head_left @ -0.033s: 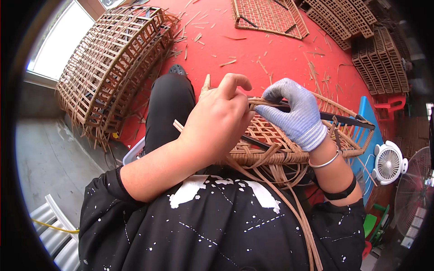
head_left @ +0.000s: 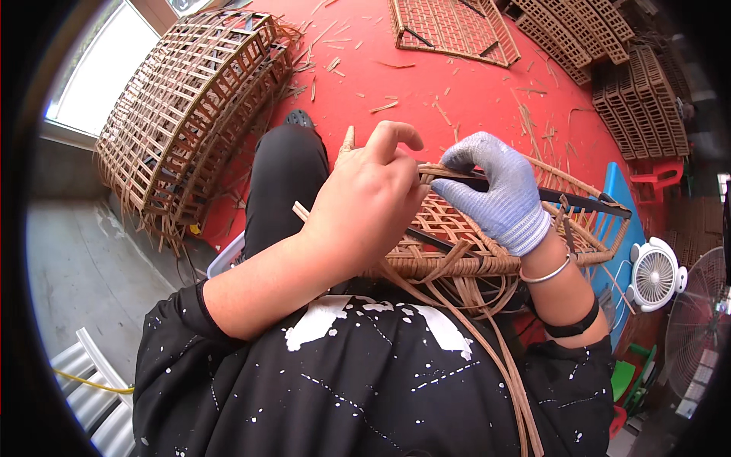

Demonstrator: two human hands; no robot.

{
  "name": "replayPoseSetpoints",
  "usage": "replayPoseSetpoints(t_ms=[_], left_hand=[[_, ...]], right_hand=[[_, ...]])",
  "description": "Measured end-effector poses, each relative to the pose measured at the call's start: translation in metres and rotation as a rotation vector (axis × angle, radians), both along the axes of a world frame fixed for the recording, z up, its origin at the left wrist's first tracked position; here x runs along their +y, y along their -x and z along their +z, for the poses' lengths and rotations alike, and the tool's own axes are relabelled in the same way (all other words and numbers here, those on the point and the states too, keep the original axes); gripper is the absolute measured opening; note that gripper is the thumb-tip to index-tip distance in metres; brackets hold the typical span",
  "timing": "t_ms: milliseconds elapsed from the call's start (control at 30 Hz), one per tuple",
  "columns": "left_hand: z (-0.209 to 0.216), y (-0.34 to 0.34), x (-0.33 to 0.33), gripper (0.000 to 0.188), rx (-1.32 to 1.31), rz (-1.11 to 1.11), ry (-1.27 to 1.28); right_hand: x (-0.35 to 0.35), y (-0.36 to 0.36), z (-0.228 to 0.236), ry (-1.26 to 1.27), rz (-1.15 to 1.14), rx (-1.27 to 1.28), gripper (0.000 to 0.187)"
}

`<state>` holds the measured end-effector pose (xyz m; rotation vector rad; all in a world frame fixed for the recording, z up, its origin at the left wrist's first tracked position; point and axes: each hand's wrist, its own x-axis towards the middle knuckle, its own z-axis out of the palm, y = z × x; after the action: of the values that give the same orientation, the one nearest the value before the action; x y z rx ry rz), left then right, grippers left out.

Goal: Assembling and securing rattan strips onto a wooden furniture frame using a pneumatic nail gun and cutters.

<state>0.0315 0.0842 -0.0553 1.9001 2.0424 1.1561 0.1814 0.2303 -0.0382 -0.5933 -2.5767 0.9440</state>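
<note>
A half-woven rattan basket (head_left: 457, 263) with a thick wrapped rim and dark frame bars (head_left: 579, 200) rests at my lap. My right hand (head_left: 499, 194), in a pale blue-grey knit glove, pinches a tan rattan strip (head_left: 432, 169) between thumb and fingers at the basket's upper edge. My bare left hand (head_left: 369, 194) is beside it with fingers curled, back of the hand upward. Its thumb and fingertips meet the same strip, partly hidden. A strip end (head_left: 301, 211) pokes out left of that hand. Long loose strips (head_left: 506, 365) hang from the rim over my shirt.
A stack of woven baskets (head_left: 183, 114) stands at left, more stacks (head_left: 640, 103) at far right. One woven panel (head_left: 457, 30) lies on the red floor (head_left: 358, 84) among scattered cane scraps. A blue plastic seat (head_left: 615, 183), a white fan (head_left: 655, 274) and a larger fan (head_left: 697, 312) are at right.
My left hand's bent index finger has lifted very slightly. The right hand's thumb has shifted a touch; the basket and strips look the same.
</note>
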Motion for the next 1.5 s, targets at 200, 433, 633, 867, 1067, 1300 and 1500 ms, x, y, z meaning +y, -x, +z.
replayPoseSetpoints(t_ms=[200,433,633,867,1067,1300,1500], left_hand=[[-0.001,0.007,0.012,0.019,-0.092,0.026,-0.015],[-0.003,0.017,0.014,0.013,-0.249,-0.041,0.015],[-0.006,0.073,0.047,0.033,-0.394,-0.487,0.396],[0.001,0.074,0.067,0.031,-0.763,-0.592,0.76],[-0.024,0.078,0.085,0.026,-0.659,-0.892,0.671],[-0.047,0.076,0.093,0.03,-0.902,-1.089,0.564],[-0.05,0.078,0.089,0.031,-0.947,-1.067,0.484]], right_hand=[[-0.022,-0.001,-0.009,-0.25,-0.019,0.087,0.038],[-0.029,-0.001,-0.015,-0.338,-0.09,0.184,0.033],[-0.031,-0.003,-0.015,-0.308,-0.132,0.172,0.033],[-0.031,-0.002,-0.015,-0.324,-0.149,0.141,0.037],[-0.032,-0.001,-0.013,-0.312,-0.141,0.121,0.039],[-0.031,0.002,-0.01,-0.254,-0.156,0.026,0.043],[-0.03,0.006,-0.003,-0.197,-0.157,-0.037,0.045]])
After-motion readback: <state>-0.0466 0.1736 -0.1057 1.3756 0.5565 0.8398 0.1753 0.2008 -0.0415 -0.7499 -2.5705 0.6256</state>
